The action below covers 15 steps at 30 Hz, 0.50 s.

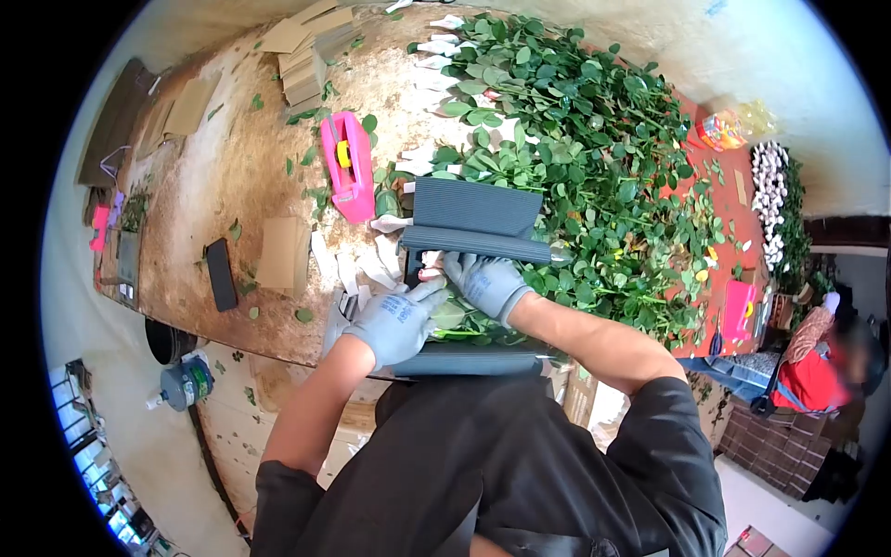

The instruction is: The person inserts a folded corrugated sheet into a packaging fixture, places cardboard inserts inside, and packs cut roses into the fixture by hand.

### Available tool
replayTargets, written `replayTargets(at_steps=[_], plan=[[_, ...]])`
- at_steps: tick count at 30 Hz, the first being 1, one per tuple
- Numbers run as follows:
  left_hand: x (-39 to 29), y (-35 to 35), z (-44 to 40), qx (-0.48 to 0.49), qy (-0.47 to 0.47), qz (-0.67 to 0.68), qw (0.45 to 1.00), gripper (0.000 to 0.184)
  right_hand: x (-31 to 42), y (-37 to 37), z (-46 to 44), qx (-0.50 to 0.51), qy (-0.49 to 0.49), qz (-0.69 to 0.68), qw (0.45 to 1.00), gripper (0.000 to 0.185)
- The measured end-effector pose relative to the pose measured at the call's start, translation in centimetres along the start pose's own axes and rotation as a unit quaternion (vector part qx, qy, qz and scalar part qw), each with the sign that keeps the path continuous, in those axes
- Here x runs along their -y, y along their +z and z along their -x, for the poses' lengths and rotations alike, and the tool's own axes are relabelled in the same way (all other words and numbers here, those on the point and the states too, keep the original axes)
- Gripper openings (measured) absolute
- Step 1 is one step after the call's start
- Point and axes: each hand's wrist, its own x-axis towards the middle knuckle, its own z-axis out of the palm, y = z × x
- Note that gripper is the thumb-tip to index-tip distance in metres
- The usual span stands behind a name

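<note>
My left hand (397, 321), in a grey glove, lies at the left end of a bundle of leafy stems, its fingers pressed together near small pinkish-white flower heads (431, 265). Beside it my right hand (484, 281), also gloved, rests with bent fingers on the bundle, just below a dark ribbed sheet (478, 239). What either hand grips, if anything, is hidden. The sheet's upper part lies flat beyond the hands. Another dark ribbed edge (469, 360) runs along the table's near side. White-wrapped flower heads (378, 265) lie left of the bundle.
Leafy stems (594, 121) cover the table's right half. A pink tape dispenser (350, 172), cardboard pieces (283, 255) and a black phone (222, 275) lie leftward. A person in red (809, 376) is at far right, near another pink dispenser (739, 309).
</note>
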Motion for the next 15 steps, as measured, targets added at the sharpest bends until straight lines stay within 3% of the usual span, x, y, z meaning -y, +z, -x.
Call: replayTargets(at_steps=[2,6,9,15], plan=[[0.1,0.7,-0.2,0.08,-0.073,0.052,0.993,0.049,0.4,0.1,-0.2,0.007,-0.017,0.019,1.0,0.038],[0.2,-0.3,-0.6,0.123,-0.076,0.053,0.988,0.052,0.8,0.4,-0.8,0.025,0.004,0.005,1.0,0.033],[0.2,0.0,-0.7,0.067,-0.042,0.021,0.997,0.053,1.0,-0.1,-0.6,0.045,0.011,0.021,0.999,0.035],[0.7,1.3,-1.0,0.08,-0.045,-0.058,0.994,0.05,1.8,-3.8,-0.3,0.079,0.072,-0.02,0.994,0.029]])
